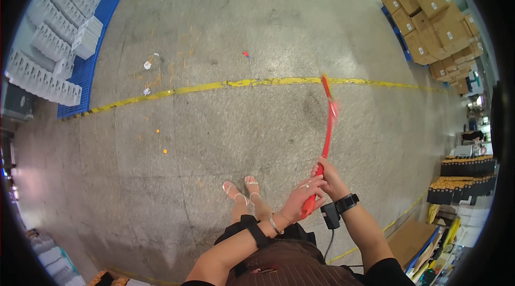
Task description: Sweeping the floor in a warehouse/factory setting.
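A long red broom [328, 136] slants away from my body, over the floor and toward the yellow line. Its far end is narrow and blurred, with reddish and greenish bits that I cannot make out clearly. My left hand [304, 199], with a ring on a finger and a bangle at the wrist, is closed around the near end of the handle. A little farther up, my right hand [331, 180] grips the same handle. A black strap with a small box [330, 215] and cable sits by my right wrist.
Paper scraps [147, 65], thin straw-like strips and orange dots [165, 151] lie on the concrete floor left of the broom. A red-blue scrap [245, 54] lies ahead. White stacks on a blue pallet [75, 95] stand left, cartons [424, 18] far right, black-and-orange boxes [466, 167] near right.
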